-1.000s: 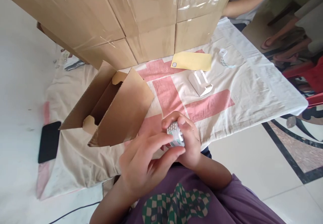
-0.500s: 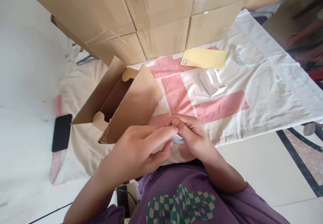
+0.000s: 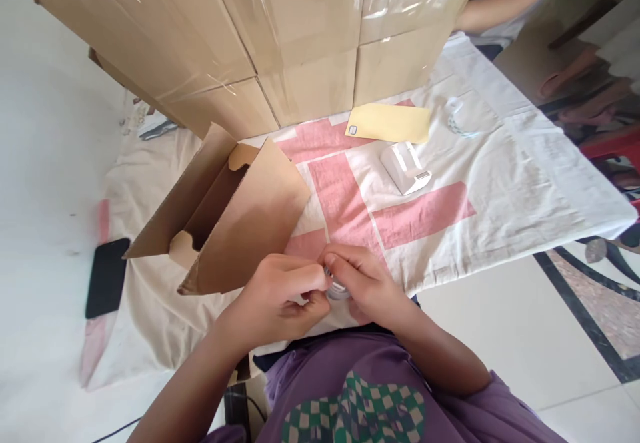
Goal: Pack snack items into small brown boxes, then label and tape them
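At the far left, a black phone (image 3: 107, 278) lay on the edge of the cloth-covered counter (image 3: 525, 176). Next stood an open cardboard box (image 3: 260, 223), tilted, its flaps raised, with taped cartons (image 3: 295, 43) stacked behind it. The left hand (image 3: 283, 296) had its fingers bent against a small white roll (image 3: 339, 290); whether that grip was closed on it, I could not tell. The roll was above the counter's near edge, mostly hidden by fingers, and the right hand (image 3: 367, 286) gripped it from the other side. Further right lay a yellow sheet (image 3: 387, 123), a white slotted piece (image 3: 403, 170) just in front, then a curled strip (image 3: 456, 122). Another person's arm (image 3: 515, 0) showed beyond the cartons.
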{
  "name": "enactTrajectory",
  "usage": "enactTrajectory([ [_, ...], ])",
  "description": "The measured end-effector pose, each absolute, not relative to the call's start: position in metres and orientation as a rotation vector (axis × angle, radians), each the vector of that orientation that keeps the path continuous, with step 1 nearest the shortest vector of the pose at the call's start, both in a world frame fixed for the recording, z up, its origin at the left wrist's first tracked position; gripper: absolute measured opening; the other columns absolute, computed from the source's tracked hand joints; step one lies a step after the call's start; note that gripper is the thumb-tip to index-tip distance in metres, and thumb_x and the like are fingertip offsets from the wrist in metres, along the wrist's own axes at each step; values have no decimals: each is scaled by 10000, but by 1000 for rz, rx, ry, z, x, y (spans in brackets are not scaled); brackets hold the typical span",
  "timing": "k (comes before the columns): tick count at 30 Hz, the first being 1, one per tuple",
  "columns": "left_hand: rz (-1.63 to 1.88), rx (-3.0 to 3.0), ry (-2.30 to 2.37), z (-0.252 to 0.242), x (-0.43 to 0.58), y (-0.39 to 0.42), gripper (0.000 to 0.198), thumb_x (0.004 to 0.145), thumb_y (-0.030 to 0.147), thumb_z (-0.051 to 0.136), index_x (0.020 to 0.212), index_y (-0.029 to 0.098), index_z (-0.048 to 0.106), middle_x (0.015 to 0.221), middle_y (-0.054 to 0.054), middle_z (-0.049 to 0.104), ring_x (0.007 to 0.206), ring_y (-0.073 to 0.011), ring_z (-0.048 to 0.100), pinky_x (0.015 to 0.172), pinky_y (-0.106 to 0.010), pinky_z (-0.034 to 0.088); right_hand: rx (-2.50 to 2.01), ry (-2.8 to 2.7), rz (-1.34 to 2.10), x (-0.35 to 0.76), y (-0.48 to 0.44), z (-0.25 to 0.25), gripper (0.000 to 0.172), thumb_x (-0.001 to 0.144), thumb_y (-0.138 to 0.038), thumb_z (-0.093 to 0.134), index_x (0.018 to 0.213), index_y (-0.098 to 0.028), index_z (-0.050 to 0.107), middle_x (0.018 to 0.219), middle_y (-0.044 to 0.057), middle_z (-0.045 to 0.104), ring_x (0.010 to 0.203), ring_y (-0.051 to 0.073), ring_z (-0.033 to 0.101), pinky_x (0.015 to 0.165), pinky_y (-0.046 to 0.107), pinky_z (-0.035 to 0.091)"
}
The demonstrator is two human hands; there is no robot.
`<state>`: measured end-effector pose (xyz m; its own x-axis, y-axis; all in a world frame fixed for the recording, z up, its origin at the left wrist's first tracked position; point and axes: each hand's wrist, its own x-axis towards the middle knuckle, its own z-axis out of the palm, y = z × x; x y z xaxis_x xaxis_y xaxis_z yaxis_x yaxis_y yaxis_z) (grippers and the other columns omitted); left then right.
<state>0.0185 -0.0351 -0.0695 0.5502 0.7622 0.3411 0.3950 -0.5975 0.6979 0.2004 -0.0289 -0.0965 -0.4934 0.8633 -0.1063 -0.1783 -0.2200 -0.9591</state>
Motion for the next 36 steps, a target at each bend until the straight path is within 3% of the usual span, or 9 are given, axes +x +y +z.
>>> enactTrajectory([
  [8,760,2203,871,-70,17,-44,211,803,61,618,823,228,490,655,83,515,558,-66,432,541,-181,360,-896,-1287,1830,206,-38,-102,306,1023,-270,483,752,-178,592,745,-19,574,733,122,523,702,251,406],
  [15,771,2162,800,-79,19,-40,245,758,15,589,823,225,480,656,94,476,566,-56,399,561,-162,367,-909,-1207,1861,205,-43,-105,290,1000,-277,487,753,-181,606,737,-16,587,726,126,522,702,258,407],
  [23,801,2068,762,-93,21,-43,263,757,-5,562,848,227,476,682,86,489,575,-50,443,576,-158,378,-926,-1184,1823,205,-47,-109,317,1004,-290,479,705,-199,532,682,-45,472,667,113,429,642,254,349],
  [28,902,2050,769,-105,22,-44,269,741,-18,533,821,229,463,662,84,449,567,-63,388,557,-180,344,-980,-1196,1817,204,-48,-117,331,1012,-328,488,708,-199,514,692,-45,463,666,113,409,633,251,344],
  [36,724,2001,790,-91,26,-39,212,764,35,587,827,220,506,691,68,533,603,-77,482,590,-189,409,-1004,-1092,1917,210,-44,-111,359,996,-409,521,712,-196,570,702,-6,589,682,147,534,664,275,411],
])
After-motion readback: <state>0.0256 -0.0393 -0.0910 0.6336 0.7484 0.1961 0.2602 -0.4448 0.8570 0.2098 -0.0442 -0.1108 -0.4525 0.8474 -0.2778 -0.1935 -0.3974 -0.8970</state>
